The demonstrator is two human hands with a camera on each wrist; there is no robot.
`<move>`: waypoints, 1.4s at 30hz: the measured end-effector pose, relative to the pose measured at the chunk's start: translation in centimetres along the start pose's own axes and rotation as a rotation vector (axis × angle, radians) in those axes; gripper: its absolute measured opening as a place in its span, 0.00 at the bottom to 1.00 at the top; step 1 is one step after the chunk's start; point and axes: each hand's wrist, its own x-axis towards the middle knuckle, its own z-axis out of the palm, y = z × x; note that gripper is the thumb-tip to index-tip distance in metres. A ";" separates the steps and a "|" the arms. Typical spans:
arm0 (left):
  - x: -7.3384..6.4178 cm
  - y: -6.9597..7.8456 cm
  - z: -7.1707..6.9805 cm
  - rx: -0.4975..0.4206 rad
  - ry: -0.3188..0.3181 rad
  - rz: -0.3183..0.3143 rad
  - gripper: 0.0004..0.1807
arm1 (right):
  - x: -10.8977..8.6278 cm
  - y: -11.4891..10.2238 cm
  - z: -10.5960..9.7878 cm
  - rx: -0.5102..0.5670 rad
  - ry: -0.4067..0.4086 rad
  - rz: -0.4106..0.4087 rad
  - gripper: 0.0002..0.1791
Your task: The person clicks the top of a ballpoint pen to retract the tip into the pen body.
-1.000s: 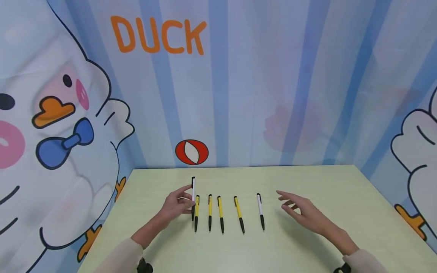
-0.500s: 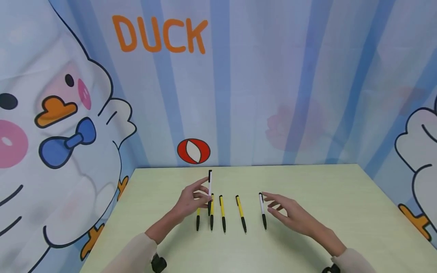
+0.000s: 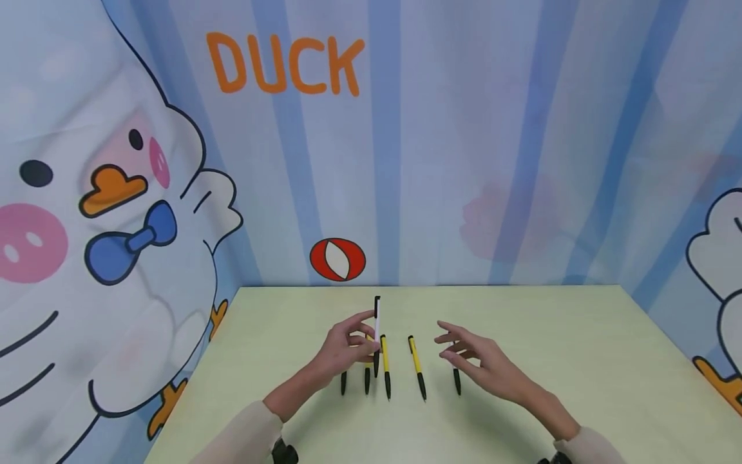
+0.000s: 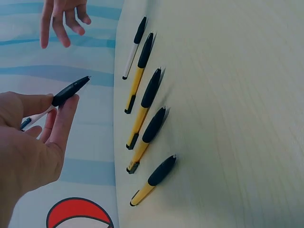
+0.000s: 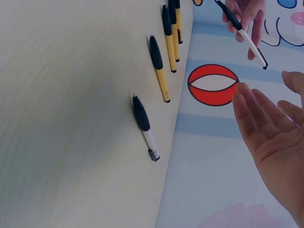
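My left hand (image 3: 348,345) pinches a white pen (image 3: 377,328) with a black grip and clip, held upright above the row of pens; in the left wrist view its black end (image 4: 71,91) shows between thumb and fingers. Holding nothing, my right hand (image 3: 489,367) hovers with loosely extended fingers over another white pen (image 5: 146,128), partly hiding it in the head view. Several yellow pens with black grips lie side by side, among them one yellow pen (image 3: 385,367) near the left hand and another yellow pen (image 3: 417,367) between the hands. The left hand partly covers the leftmost ones.
The pens lie on a pale wooden table (image 3: 551,335). Behind it hangs a blue striped curtain (image 3: 429,161) printed with ducks, the word DUCK and a red-and-white ball (image 3: 338,260).
Carrying the white pen, my left hand has moved right along the row. My right hand has moved left, from beside the row to over the other white pen. The head view has shifted slightly.
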 end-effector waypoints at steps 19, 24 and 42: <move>0.3 0.0 2.8 -0.116 -0.097 0.018 0.35 | 3.1 0.8 2.9 0.328 0.093 0.066 0.41; 0.2 -0.2 3.3 -0.139 -0.109 0.027 0.36 | 3.3 0.8 3.8 0.212 0.122 0.038 0.48; 0.0 -0.3 4.3 -0.246 -0.160 0.020 0.40 | 3.4 0.3 4.7 0.190 0.013 0.037 0.61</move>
